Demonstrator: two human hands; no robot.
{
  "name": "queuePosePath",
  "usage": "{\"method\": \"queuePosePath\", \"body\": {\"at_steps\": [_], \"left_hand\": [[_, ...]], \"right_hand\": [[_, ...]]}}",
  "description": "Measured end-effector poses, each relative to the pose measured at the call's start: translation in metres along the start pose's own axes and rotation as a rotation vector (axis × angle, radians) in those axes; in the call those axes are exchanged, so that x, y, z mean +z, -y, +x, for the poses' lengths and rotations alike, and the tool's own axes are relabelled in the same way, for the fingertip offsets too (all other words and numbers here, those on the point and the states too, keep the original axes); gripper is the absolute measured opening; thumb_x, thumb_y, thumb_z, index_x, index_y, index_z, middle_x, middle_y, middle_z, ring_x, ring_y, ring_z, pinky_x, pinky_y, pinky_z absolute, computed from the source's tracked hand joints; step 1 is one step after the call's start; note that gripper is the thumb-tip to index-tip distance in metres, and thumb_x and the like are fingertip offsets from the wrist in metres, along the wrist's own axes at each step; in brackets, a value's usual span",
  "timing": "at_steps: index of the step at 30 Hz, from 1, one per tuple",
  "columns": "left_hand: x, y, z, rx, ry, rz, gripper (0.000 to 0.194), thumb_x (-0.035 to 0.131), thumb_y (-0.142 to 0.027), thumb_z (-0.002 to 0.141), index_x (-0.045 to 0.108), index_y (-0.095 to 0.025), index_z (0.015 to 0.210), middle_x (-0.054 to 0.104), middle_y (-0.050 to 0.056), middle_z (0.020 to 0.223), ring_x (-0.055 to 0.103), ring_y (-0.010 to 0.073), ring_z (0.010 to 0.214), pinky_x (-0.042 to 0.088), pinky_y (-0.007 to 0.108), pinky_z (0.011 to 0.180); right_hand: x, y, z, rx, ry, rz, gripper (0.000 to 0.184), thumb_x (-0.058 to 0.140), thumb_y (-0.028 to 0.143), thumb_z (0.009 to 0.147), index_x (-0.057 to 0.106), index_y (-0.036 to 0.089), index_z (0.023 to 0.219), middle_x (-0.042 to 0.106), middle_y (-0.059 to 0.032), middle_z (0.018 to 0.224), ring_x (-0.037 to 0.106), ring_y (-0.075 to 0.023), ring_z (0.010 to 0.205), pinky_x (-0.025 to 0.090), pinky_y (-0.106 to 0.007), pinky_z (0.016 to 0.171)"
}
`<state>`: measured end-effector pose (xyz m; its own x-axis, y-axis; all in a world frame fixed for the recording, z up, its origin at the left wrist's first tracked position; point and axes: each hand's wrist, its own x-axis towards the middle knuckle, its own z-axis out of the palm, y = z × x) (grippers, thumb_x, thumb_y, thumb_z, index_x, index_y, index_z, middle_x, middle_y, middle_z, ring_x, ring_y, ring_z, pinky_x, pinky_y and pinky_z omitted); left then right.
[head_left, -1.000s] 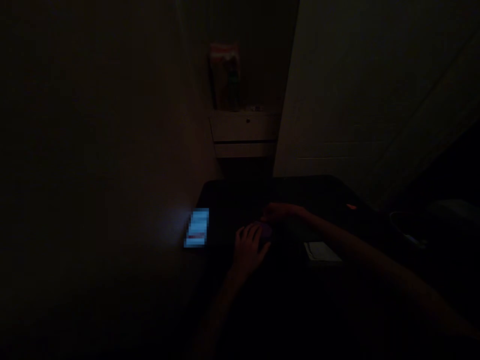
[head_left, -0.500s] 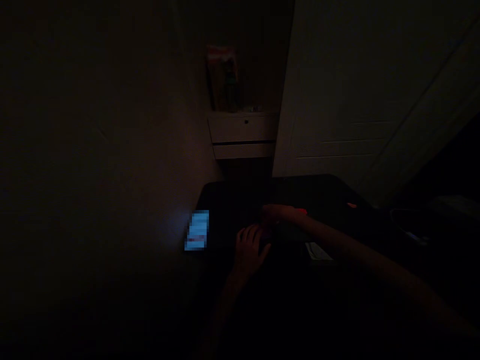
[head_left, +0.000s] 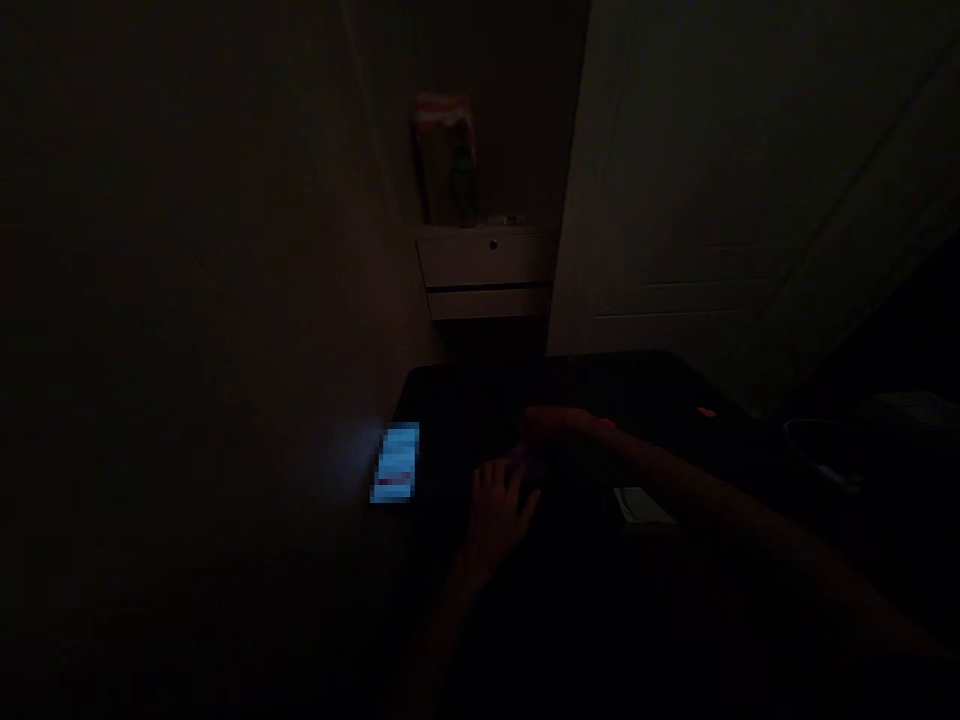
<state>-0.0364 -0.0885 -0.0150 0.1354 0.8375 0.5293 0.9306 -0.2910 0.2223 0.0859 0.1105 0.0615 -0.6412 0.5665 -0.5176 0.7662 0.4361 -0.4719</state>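
The scene is very dark. My left hand (head_left: pixel 499 510) reaches over the black tabletop, fingers spread and slightly bent, palm down. Just beyond its fingertips, a dim purplish thing (head_left: pixel 529 466) shows faintly between my two hands; its kind is too dark to tell. My right hand (head_left: pixel 551 424) comes across from the right and looks closed above that thing, its fingertips lost in shadow. Behind the right wrist a small bright red piece (head_left: pixel 608 424) peeks out. A pale, flat rectangular item (head_left: pixel 642 506) lies below the right forearm.
A lit, pixelated screen (head_left: pixel 395 463) rests at the table's left side, close to the wall (head_left: pixel 300 300). Toward the right edge is a small red bit (head_left: pixel 706 412). A drawer unit (head_left: pixel 487 262) with a bag (head_left: pixel 439 150) and a greenish bottle (head_left: pixel 463 185) stands beyond, beside a pale door (head_left: pixel 675 200).
Both hands stay in nearly the same place, with only slight movement of the fingers. The purplish thing between them shows a little more, and the light on the scene has shifted.
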Motion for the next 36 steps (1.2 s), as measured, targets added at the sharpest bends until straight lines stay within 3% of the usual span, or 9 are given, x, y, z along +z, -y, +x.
{"method": "queuePosePath", "body": {"at_steps": [7, 13, 19, 24, 28, 32, 36], "left_hand": [[0.000, -0.001, 0.002, -0.002, 0.006, 0.007, 0.043, 0.060, -0.040, 0.096, 0.063, -0.015, 0.130, 0.061, 0.017, 0.125, 0.054, 0.0338, 0.113, 0.045, 0.055, 0.098], [-0.001, -0.001, 0.002, -0.002, 0.011, 0.023, 0.043, 0.061, -0.040, 0.095, 0.063, -0.016, 0.131, 0.061, 0.017, 0.125, 0.054, 0.0336, 0.114, 0.044, 0.054, 0.100], [0.000, 0.002, 0.000, 0.032, 0.015, 0.018, 0.043, 0.059, -0.038, 0.096, 0.060, -0.016, 0.133, 0.061, 0.016, 0.129, 0.054, 0.0329, 0.116, 0.045, 0.053, 0.100], [-0.003, 0.001, 0.001, 0.024, 0.038, -0.005, 0.047, 0.058, -0.037, 0.097, 0.055, -0.017, 0.140, 0.062, 0.015, 0.131, 0.055, 0.0326, 0.119, 0.043, 0.054, 0.103], [-0.012, 0.000, 0.004, 0.027, 0.069, -0.083, 0.055, 0.059, -0.036, 0.097, 0.046, -0.018, 0.147, 0.058, 0.015, 0.141, 0.052, 0.0322, 0.128, 0.039, 0.056, 0.109], [-0.017, 0.004, 0.008, -0.050, 0.060, -0.257, 0.053, 0.061, -0.027, 0.093, 0.049, -0.021, 0.144, 0.058, 0.013, 0.140, 0.053, 0.0289, 0.130, 0.041, 0.051, 0.111], [-0.009, 0.014, 0.018, -0.230, -0.054, -0.410, 0.040, 0.062, -0.026, 0.091, 0.060, -0.018, 0.131, 0.065, 0.013, 0.130, 0.059, 0.0288, 0.122, 0.046, 0.050, 0.107]], "right_hand": [[-0.001, 0.006, 0.017, 0.102, 0.052, 0.006, 0.035, 0.092, 0.037, 0.061, 0.066, 0.014, 0.061, 0.058, 0.0002, 0.050, 0.057, -0.0132, 0.050, 0.048, -0.027, 0.056], [0.001, -0.004, 0.011, 0.049, 0.004, 0.091, 0.034, 0.092, 0.036, 0.063, 0.065, 0.015, 0.064, 0.057, 0.0013, 0.050, 0.057, -0.0125, 0.051, 0.049, -0.025, 0.055], [0.006, -0.025, -0.004, -0.105, -0.116, 0.270, 0.026, 0.074, 0.040, 0.083, 0.069, 0.016, 0.090, 0.071, -0.0025, 0.076, 0.065, -0.0116, 0.059, 0.054, -0.023, 0.059], [0.024, -0.031, -0.014, -0.215, -0.220, 0.311, 0.023, 0.072, 0.036, 0.084, 0.070, 0.015, 0.092, 0.075, -0.0059, 0.092, 0.068, -0.0149, 0.074, 0.052, -0.022, 0.064], [0.044, -0.024, -0.024, -0.218, -0.383, 0.271, 0.024, 0.073, 0.037, 0.084, 0.072, 0.016, 0.094, 0.076, -0.0062, 0.091, 0.068, -0.0185, 0.080, 0.049, -0.023, 0.064], [0.058, -0.018, -0.029, -0.165, -0.468, 0.268, 0.015, 0.075, 0.028, 0.080, 0.072, 0.016, 0.088, 0.075, -0.0070, 0.090, 0.068, -0.0197, 0.082, 0.049, -0.025, 0.066], [0.067, -0.016, -0.032, -0.230, -0.526, 0.386, 0.019, 0.074, 0.031, 0.082, 0.069, 0.016, 0.093, 0.074, -0.0058, 0.092, 0.068, -0.0183, 0.083, 0.050, -0.026, 0.069]]}}
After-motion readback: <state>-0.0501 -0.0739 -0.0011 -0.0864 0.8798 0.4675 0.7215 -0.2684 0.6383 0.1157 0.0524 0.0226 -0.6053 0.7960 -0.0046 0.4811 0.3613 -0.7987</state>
